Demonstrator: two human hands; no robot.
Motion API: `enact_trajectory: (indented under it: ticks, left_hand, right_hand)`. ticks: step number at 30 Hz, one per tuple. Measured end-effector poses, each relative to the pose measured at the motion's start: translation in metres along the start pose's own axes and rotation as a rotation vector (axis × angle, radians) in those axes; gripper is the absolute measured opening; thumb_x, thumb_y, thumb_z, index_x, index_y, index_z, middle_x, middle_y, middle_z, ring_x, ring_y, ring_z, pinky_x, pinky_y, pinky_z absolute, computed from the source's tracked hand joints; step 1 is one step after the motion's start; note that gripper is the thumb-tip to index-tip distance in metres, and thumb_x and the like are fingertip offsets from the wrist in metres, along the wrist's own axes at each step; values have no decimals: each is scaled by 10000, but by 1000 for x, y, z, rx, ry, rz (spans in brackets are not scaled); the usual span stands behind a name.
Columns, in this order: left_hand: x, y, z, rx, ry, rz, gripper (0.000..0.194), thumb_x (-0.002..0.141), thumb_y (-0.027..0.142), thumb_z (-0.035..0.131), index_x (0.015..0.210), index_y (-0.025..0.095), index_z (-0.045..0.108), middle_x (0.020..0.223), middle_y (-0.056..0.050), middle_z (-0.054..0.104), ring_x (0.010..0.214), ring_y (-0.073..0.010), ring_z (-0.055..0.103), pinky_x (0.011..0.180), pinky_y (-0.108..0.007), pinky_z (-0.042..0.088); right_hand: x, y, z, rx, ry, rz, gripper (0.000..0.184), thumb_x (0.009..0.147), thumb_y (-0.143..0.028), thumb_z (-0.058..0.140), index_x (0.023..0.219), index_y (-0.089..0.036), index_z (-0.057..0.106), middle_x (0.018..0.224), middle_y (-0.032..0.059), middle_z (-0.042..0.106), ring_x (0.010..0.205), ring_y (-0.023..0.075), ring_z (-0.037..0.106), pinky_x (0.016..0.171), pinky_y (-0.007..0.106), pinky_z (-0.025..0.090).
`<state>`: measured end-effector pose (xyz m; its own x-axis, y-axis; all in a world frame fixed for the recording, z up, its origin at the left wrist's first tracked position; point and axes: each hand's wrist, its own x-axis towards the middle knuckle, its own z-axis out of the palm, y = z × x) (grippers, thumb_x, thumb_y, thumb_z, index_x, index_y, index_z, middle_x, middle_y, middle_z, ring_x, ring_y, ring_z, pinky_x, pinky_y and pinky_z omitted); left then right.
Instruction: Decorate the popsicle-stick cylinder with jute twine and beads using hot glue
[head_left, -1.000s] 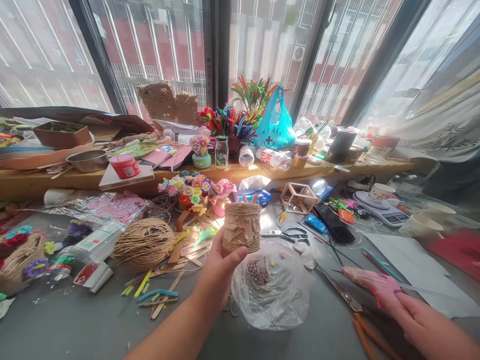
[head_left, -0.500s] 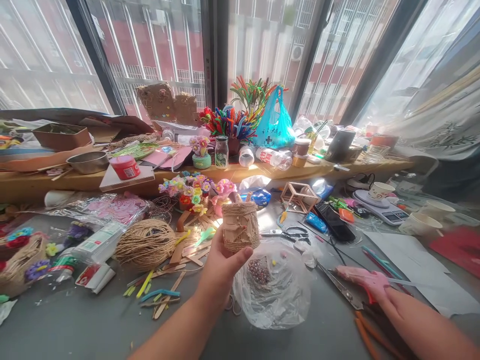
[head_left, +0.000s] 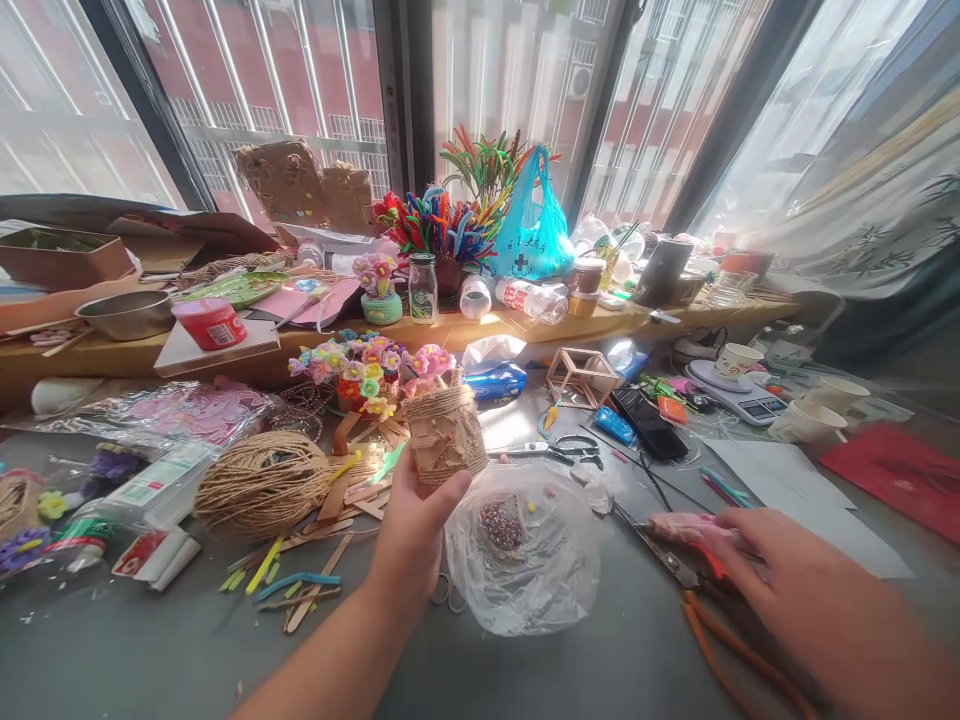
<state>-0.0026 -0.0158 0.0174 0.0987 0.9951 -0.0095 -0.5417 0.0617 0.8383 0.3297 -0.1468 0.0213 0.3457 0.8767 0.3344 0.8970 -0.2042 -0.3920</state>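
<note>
Holding the twine-wrapped pot (head_left: 444, 440) in left hand (head_left: 414, 525), more tilted than a moment ago, with right hand (head_left: 787, 565) now covering more of the pink glue gun (head_left: 684, 530), cannot tell if gripping, so probably not gluing at this instant.

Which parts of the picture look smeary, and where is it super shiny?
In the head view, the right hand looks blurred; also in the head view, the curtain at the right looks stretched and soft; in that same head view, sunlight glares on the table to the right of the twine-trimmed pot.
</note>
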Motion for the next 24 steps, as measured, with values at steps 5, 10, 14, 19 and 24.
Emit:
enact_trajectory:
  ticks: [5,10,14,19,24]
  left_hand:
    - [1,-1,0,27,-8,15,593,748,282,935,1269,268,652,1290,-73,779,1250,-269,698,1146,-422,467]
    - [1,0,1,24,-8,27,545,774,286,918,1259,272,670,1257,-64,789,1191,-267,721,1091,-421,510]
    - [0,-1,2,17,2,-2,603,763,278,919,1302,275,650,1266,-69,788,1198,-279,723,1101,-435,509]
    - [-4,0,6,25,11,-39,600,731,299,936,1258,260,653,1282,-86,783,1255,-320,702,1135,-474,490]
    - [-5,2,9,15,5,-42,580,706,297,945,1216,254,672,1253,-82,795,1229,-315,718,1121,-455,505]
  right_hand:
    - [-5,-103,13,87,-296,-421,273,1069,-294,483,947,-276,727,885,46,738,791,229,684,727,355,481]
    - [1,-157,61,123,-504,-554,252,989,-107,572,779,-224,649,843,30,687,773,200,640,635,313,410]
    - [0,-160,97,88,-577,-566,230,910,-52,635,739,-203,666,816,30,692,703,180,620,596,301,376]
    - [0,-163,103,63,-640,-571,219,930,-58,636,788,-194,732,864,50,730,768,191,676,648,290,428]
    - [1,-168,102,26,-676,-550,208,939,-94,659,774,-196,733,870,48,738,796,205,702,640,299,422]
